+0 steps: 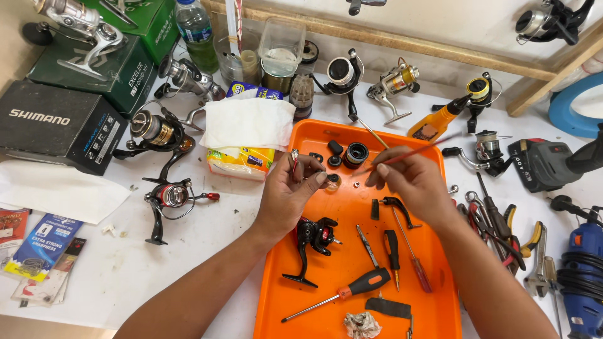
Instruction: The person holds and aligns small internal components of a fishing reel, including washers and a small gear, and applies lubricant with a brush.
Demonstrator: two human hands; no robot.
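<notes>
Dark reel part point(332, 181) pinched at left hand's point(290, 194) fingertips (over tray).

Single head-worn view, looking steeply down at the table point(157, 263) from close range. Far wall edge at 12 o'clock, wearer's forearms enter from 6.

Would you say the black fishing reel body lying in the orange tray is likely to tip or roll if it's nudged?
The reel body looks rigid and probably fairly heavy for its size. It rests on its side on the flat tray, so tipping seems unlikely. Its long foot and uneven shape should make it pivot rather than roll.
</notes>
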